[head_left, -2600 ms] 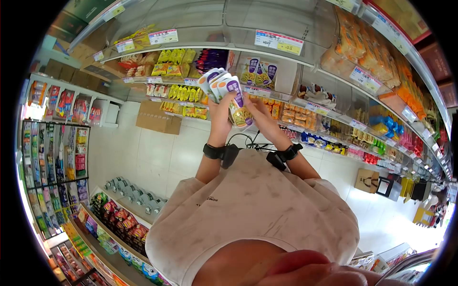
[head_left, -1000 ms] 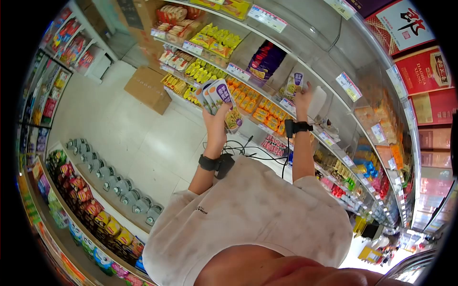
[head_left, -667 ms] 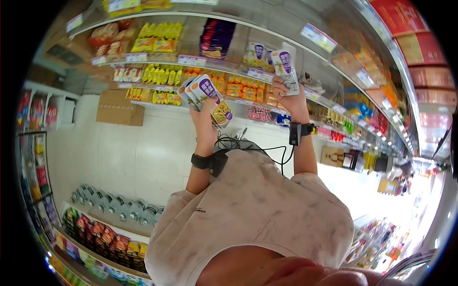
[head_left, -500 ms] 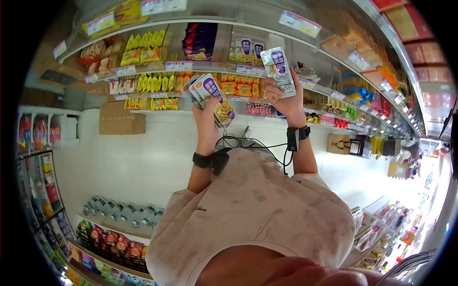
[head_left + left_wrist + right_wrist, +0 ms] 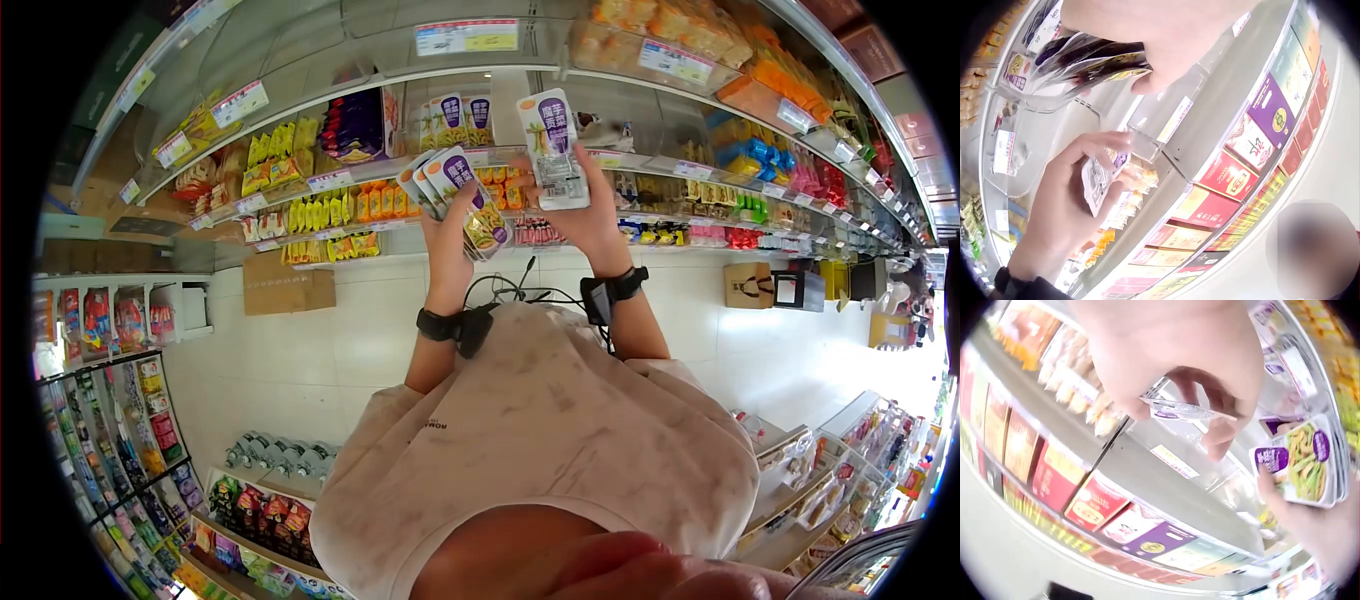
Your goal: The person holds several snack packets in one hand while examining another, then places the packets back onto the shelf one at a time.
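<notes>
In the head view my left hand (image 5: 449, 240) grips a fanned stack of several white snack packets (image 5: 440, 180) with purple labels and a food picture, the thumb across the front. My right hand (image 5: 590, 215) holds one more snack packet (image 5: 553, 140) of that kind, upright and a little to the right of the stack. The right wrist view shows this single packet (image 5: 1185, 411) nearly edge-on, between thumb and curled fingers. Behind the hands, more such packets (image 5: 450, 122) stand in a clear shelf bin.
Beyond the hands runs a tiered shelf with price tags (image 5: 466, 37), yellow snack packs (image 5: 275, 160) and orange packs (image 5: 380, 200). A cardboard box (image 5: 290, 283) lies on the floor at left. Black cables (image 5: 525, 290) hang between the wrists. Water bottles (image 5: 280, 455) stand behind at left.
My right hand reached into the shelf bin, took one packet out and brought it back beside the stack. My left hand kept its grip on the stack throughout. The head view has turned.
</notes>
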Tool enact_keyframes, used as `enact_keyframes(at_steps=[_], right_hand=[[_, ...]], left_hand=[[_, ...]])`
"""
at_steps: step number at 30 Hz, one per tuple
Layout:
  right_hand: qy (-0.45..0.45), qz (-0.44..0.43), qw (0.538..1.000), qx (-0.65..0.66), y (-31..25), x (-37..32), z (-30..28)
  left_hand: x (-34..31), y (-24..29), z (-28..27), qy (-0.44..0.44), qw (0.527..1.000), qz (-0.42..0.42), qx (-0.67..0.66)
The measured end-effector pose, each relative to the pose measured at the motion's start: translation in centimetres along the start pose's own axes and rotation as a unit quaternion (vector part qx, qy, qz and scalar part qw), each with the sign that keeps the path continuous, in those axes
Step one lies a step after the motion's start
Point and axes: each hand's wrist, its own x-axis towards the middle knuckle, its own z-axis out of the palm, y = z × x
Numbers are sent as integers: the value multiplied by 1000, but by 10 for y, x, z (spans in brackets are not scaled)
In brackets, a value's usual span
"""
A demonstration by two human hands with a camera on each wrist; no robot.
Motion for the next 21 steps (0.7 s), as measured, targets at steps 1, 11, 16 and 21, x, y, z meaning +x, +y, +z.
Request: enact_keyframes(at_steps=[1, 11, 16, 21], right_hand=[[4, -69, 990, -119, -2, -2, -2], [-132, -199, 798, -552, 28, -19, -23], [-151, -232, 738, -615, 28, -13, -26], [-94, -206, 866, -445, 34, 27, -26]], left_hand=[[-1, -6, 9, 6, 1000, 5, -9], [-10, -61, 48, -4, 997, 71, -19], [-10, -43, 52, -11, 997, 70, -26], [22, -23, 18, 49, 991, 117, -36]])
